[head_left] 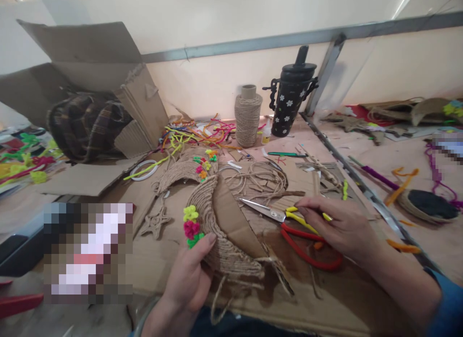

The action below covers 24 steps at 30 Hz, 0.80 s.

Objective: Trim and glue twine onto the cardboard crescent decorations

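My left hand (pixel 193 274) grips the lower left edge of a crescent (pixel 213 231) wrapped in twine, its thumb on the front. Yellow, pink and green fluffy flowers (pixel 191 226) sit along the crescent's outer edge, and loose twine hangs below it. At the right, my right hand (pixel 336 226) has its fingers closed on a yellow fluffy stem (pixel 306 220), above scissors (pixel 278 215) with red handles lying on the table. Behind the held crescent lies a second twine crescent (pixel 184 170) with small flowers. A twine star (pixel 156 221) lies to the left.
A twine spool (pixel 248 117) and a black flowered bottle (pixel 292 98) stand at the back, near a heap of coloured stems (pixel 202 132). An open cardboard box (pixel 144 105) holds dark plaid cloth. A metal strip (pixel 347 173) crosses the right side.
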### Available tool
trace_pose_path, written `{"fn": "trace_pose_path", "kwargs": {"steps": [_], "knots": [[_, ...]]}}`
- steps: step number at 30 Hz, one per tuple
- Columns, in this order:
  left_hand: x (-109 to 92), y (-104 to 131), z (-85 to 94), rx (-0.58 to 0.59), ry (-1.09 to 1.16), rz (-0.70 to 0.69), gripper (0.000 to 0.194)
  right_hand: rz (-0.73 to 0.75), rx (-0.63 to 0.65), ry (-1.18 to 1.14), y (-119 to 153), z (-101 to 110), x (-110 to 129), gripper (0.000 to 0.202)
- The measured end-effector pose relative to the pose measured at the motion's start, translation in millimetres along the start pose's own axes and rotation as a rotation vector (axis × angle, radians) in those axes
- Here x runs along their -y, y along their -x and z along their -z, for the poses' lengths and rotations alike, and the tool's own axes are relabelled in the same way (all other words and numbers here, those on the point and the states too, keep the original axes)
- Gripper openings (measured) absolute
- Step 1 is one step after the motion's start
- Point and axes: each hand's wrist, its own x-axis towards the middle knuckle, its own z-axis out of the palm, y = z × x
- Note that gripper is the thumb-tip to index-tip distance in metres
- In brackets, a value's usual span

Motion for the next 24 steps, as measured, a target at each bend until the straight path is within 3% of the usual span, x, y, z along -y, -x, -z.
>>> {"fn": "trace_pose_path", "kwargs": {"steps": [13, 24], "knots": [[1, 2, -5.0, -0.06, -0.008, -0.02, 0.032, -0.034, 0.024, -0.002, 0, 1, 3, 0.017], [2, -4, 5.2, -0.037, -0.024, -0.012, 0.055, -0.011, 0.029, -0.012, 0, -1, 4, 0.019]]}}
